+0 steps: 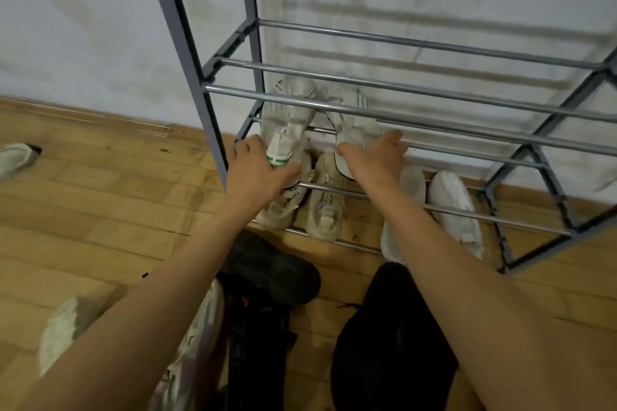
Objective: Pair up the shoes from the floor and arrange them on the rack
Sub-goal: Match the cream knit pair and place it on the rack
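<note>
Parquet floor (100, 210), smudged pale wall (83, 27); grey rack (180, 43) stands against wall.

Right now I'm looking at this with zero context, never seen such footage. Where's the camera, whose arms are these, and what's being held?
There is no robot here. A person wears a wide-angle camera on their head, and it looks down along both bare arms.

The left hand grips the heel of a green-tabbed sneaker. The right hand grips the matching sneaker. Both sneakers lie toes toward the wall on the bars of a metal shoe rack.

Lower in the rack sit a beige pair and a white pair. On the wooden floor a black shoe lies near the person, and a light sneaker lies at the far left.
</note>
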`<act>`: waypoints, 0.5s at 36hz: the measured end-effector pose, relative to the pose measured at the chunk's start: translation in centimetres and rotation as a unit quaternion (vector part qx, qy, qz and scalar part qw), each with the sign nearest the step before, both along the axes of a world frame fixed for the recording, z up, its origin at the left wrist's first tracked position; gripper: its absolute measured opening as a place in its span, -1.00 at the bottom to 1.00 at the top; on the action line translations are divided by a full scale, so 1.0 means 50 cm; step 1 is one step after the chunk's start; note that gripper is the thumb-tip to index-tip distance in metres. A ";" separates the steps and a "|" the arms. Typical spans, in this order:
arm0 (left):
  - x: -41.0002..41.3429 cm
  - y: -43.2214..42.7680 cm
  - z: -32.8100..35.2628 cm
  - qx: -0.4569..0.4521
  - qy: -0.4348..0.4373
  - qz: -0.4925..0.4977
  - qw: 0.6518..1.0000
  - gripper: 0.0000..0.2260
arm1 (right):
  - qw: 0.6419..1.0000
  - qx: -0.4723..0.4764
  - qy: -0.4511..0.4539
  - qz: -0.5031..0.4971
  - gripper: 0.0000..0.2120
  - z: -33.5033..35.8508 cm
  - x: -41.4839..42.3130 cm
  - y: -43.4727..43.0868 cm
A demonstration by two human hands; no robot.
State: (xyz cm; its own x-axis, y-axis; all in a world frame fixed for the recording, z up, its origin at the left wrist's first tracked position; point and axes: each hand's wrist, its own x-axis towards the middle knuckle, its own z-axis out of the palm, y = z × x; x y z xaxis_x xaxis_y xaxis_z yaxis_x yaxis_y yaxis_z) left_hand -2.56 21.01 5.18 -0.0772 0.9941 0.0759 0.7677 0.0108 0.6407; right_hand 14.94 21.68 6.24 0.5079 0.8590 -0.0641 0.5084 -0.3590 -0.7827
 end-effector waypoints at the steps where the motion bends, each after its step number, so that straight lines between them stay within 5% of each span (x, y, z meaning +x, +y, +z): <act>1: -0.002 0.003 -0.003 0.000 0.009 -0.003 1.000 -0.39 | 1.000 -0.005 -0.002 0.004 0.00 -0.001 -0.009 0.004; 18: -0.014 -0.001 -0.023 0.070 0.035 0.003 0.997 -0.39 | 0.995 -0.006 -0.085 0.060 -0.10 -0.028 -0.091 -0.014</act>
